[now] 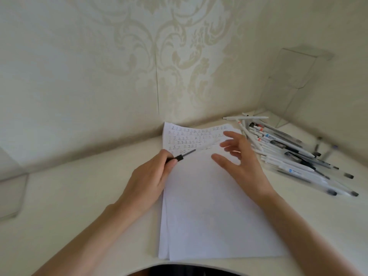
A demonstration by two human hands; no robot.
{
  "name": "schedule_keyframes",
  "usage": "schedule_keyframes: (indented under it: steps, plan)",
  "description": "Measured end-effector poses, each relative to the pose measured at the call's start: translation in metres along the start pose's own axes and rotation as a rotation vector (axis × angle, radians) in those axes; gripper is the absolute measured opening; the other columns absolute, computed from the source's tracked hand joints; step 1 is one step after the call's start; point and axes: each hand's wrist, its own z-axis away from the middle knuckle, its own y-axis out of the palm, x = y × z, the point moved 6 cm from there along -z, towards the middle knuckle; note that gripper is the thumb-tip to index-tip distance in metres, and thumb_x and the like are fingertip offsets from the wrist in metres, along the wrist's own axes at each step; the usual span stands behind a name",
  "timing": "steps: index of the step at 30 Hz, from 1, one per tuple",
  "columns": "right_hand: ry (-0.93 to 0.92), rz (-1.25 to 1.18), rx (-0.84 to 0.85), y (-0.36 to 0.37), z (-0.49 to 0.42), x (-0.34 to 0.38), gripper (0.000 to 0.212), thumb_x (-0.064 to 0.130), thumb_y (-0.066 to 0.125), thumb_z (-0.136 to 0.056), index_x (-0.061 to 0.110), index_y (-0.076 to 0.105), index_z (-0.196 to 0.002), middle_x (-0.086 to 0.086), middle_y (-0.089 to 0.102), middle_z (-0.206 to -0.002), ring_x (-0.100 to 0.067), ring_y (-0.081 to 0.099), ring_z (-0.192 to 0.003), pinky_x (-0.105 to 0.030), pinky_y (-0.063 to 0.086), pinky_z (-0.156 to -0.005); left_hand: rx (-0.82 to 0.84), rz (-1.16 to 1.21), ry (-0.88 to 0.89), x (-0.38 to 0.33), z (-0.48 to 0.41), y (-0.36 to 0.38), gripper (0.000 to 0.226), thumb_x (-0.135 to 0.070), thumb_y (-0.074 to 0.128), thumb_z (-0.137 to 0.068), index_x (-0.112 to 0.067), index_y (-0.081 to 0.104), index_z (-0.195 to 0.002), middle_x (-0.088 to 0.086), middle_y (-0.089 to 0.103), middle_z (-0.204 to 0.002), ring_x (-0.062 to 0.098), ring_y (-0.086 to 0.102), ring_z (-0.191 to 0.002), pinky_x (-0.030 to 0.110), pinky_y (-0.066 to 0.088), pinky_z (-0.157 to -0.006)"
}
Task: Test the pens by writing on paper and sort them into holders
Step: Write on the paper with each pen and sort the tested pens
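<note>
A stack of white paper [209, 206] lies in the middle of the desk, its far end covered with rows of small written marks. My left hand [147, 180] rests on the paper's left edge and grips a dark pen [184, 155] whose tip points toward the written rows. Over the right side of the paper hovers my right hand [241, 162], fingers spread and holding nothing. A pile of several white, clear and black pens [288, 152] lies to the right of the paper.
A clear plastic holder [294, 82] stands in the back right corner against the wall. Another clear container [12, 194] sits at the far left edge. Patterned wallpaper rises behind the desk. The desk's curved front edge is at the bottom.
</note>
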Motion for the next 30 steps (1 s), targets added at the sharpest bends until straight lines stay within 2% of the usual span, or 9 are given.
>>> schedule_keyframes:
  steps: [2,4,7,11,13,16,21,26,30]
  plan:
    - [0.09,-0.215,0.104,0.004,0.001,0.0,0.044,0.028,0.072,-0.082,0.031,0.052,-0.12,0.005,0.06,-0.091,-0.003,0.056,-0.081,-0.016,0.044,-0.077,0.077,0.007,0.044,-0.003,0.0,0.004,0.023,-0.049,0.03,-0.094,-0.028,0.038,-0.092,-0.015,0.046,-0.064,0.006,0.049,-0.063,0.015,0.035,-0.054]
    - [0.04,-0.229,0.262,0.018,0.006,0.008,0.025,0.031,0.064,-0.082,0.022,0.065,-0.105,0.001,0.061,-0.077,-0.003,0.055,-0.071,-0.014,0.042,-0.071,0.178,0.007,0.093,-0.011,0.002,0.011,0.02,-0.047,0.033,-0.093,-0.028,0.037,-0.096,-0.014,0.05,-0.073,0.009,0.05,-0.064,0.018,0.036,-0.055]
    - [0.028,-0.347,0.324,0.032,0.012,0.011,0.021,0.021,0.056,-0.086,0.004,0.067,-0.089,-0.005,0.066,-0.07,-0.012,0.057,-0.068,-0.02,0.045,-0.066,0.241,0.03,0.117,-0.019,0.005,0.015,0.022,-0.033,0.04,-0.095,-0.017,0.047,-0.11,-0.008,0.057,-0.099,0.013,0.055,-0.083,0.027,0.043,-0.071]
    - [0.082,-0.537,0.347,0.039,0.012,0.008,0.015,0.012,0.052,-0.086,0.001,0.06,-0.082,-0.015,0.067,-0.071,-0.023,0.059,-0.066,-0.026,0.048,-0.063,0.194,-0.158,0.219,-0.024,0.006,0.015,0.03,-0.041,0.032,-0.097,-0.016,0.047,-0.089,-0.015,0.042,-0.069,0.01,0.042,-0.054,0.018,0.029,-0.044]
    - [0.118,-0.627,0.35,0.04,0.012,0.005,0.015,0.012,0.051,-0.086,0.0,0.058,-0.079,-0.015,0.065,-0.068,-0.024,0.059,-0.064,-0.026,0.048,-0.061,0.168,-0.24,0.254,-0.029,0.005,0.011,0.031,-0.041,0.027,-0.096,-0.018,0.04,-0.08,-0.015,0.032,-0.058,0.01,0.032,-0.041,0.013,0.016,-0.039]
    - [0.135,-0.678,0.361,0.041,0.012,0.005,0.015,0.011,0.05,-0.086,-0.001,0.057,-0.078,-0.014,0.064,-0.065,-0.023,0.06,-0.062,-0.026,0.048,-0.059,0.175,-0.266,0.242,-0.029,0.006,0.013,0.034,-0.045,0.018,-0.098,-0.022,0.034,-0.079,-0.013,0.03,-0.049,0.012,0.03,-0.035,0.015,0.015,-0.036]
    - [0.116,-0.663,0.366,0.04,0.013,0.005,0.017,0.016,0.05,-0.088,0.004,0.06,-0.082,-0.014,0.064,-0.071,-0.022,0.058,-0.067,-0.025,0.047,-0.063,0.132,-0.259,0.191,-0.02,0.002,0.01,0.037,-0.054,0.018,-0.095,-0.026,0.038,-0.079,-0.012,0.028,-0.046,0.01,0.03,-0.036,0.015,0.015,-0.036]
    - [0.056,-0.481,0.413,0.042,0.013,0.009,0.014,0.017,0.06,-0.085,0.008,0.069,-0.091,-0.01,0.067,-0.077,-0.021,0.058,-0.076,-0.026,0.046,-0.068,0.093,-0.239,0.156,-0.017,-0.001,0.006,0.045,-0.062,0.029,-0.087,-0.023,0.053,-0.086,-0.014,0.045,-0.052,0.007,0.047,-0.043,0.016,0.023,-0.039]
    - [0.179,-0.652,0.311,0.018,-0.001,0.011,0.027,0.013,0.05,-0.081,0.004,0.068,-0.099,-0.02,0.071,-0.088,-0.023,0.065,-0.077,-0.028,0.051,-0.071,0.151,-0.304,-0.028,-0.001,0.0,-0.007,0.053,-0.074,0.038,-0.076,-0.031,0.049,-0.105,-0.015,0.038,-0.058,0.003,0.042,-0.06,0.022,0.029,-0.053]
